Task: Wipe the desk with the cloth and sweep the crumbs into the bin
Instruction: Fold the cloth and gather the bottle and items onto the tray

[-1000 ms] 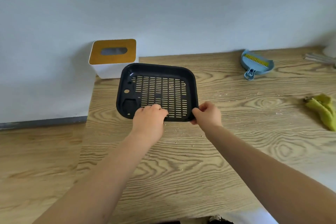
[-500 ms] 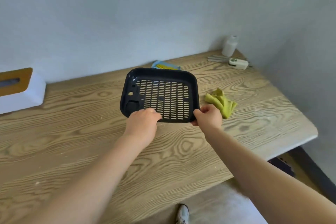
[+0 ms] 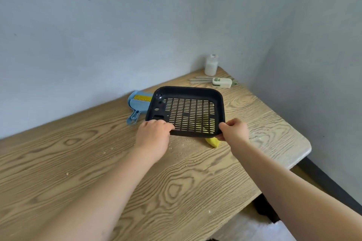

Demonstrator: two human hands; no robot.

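A black slotted tray [image 3: 195, 92] hangs above the wooden desk [image 3: 98, 162], held by its near rim. My left hand [image 3: 152, 135] grips the near left corner, and my right hand [image 3: 234, 129] grips the near right corner. The yellow-green cloth [image 3: 212, 141] lies on the desk under the tray, mostly hidden, and shows through the slots. Crumbs [image 3: 179, 154] are scattered on the desk just in front of the tray. A blue dustpan with a yellow brush [image 3: 137, 101] lies behind the tray's left side. The bin is out of view.
A white bottle [image 3: 211, 65] stands in the far corner by the walls. A white-green tool with grey sticks [image 3: 221, 82] lies next to it. The desk's right edge and rounded corner [image 3: 305, 148] are close to the right wall.
My view has swung right and the tray moved right with both hands, from near the white bin to over the cloth. The bin has left the view.
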